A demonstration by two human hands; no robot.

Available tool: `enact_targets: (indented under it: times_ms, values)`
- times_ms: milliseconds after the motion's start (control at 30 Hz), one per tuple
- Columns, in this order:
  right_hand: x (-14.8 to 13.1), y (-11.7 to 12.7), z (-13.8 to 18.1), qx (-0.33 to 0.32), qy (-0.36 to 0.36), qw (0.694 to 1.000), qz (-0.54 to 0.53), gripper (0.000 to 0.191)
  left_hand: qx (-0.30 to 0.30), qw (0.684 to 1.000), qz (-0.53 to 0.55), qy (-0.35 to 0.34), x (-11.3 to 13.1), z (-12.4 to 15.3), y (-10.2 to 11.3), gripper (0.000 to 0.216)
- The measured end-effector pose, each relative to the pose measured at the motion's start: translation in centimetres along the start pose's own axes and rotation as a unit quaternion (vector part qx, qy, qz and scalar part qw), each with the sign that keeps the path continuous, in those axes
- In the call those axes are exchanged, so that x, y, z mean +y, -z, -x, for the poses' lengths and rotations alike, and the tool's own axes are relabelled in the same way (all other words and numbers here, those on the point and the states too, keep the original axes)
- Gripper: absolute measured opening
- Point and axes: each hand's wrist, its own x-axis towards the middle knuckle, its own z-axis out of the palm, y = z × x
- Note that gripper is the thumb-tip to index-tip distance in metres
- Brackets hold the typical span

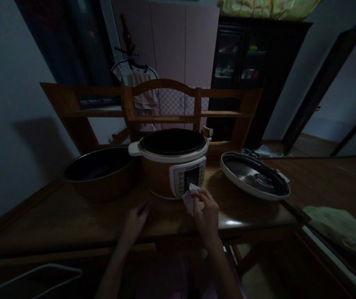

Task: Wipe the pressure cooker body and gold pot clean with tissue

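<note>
An electric pressure cooker (159, 176) with a white control panel (180, 179) stands lidless on the wooden desk. My right hand (207, 209) pinches a crumpled white tissue (189, 201) against or just in front of the panel's lower part. Resting on the desk in front of the cooker, my left hand (138, 218) holds nothing, and its fingers look loosely apart. A dark inner pot (103, 178) sits to the cooker's left. On the right lies the round lid (254, 176), its metal underside facing up.
The desk (236, 211) has a wooden shelf frame (162, 119) along its back. A light green cloth (342, 228) lies at the right, and a white wire hanger (47, 268) is at the lower left. Clothes (140, 83) hang behind. The room is dim.
</note>
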Motion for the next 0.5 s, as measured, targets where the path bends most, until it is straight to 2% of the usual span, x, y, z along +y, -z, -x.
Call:
enact_targets:
  times_ms: [200, 300, 400, 500]
  values:
    - [-0.1, 0.6, 0.4, -0.01, -0.007, 1.0, 0.009, 0.025, 0.001, 1.0, 0.011, 0.0, -0.2, -0.1, -0.1, 0.047]
    - [-1.6, 2.3, 0.3, 0.04, 0.012, 0.999, -0.011, 0.025, 0.0, 1.0, 0.016, -0.003, -0.2, -0.1, -0.2, 0.047]
    - [-3.8, 4.1, -0.4, 0.111, 0.072, 0.99, -0.046, 0.023, -0.003, 1.0, 0.016, -0.004, -0.2, -0.1, -0.1, 0.045]
    - [-5.4, 4.8, -1.8, 0.118, 0.119, 0.985, -0.05, 0.025, -0.007, 1.0, 0.01, -0.002, -0.2, -0.2, 0.0, 0.044]
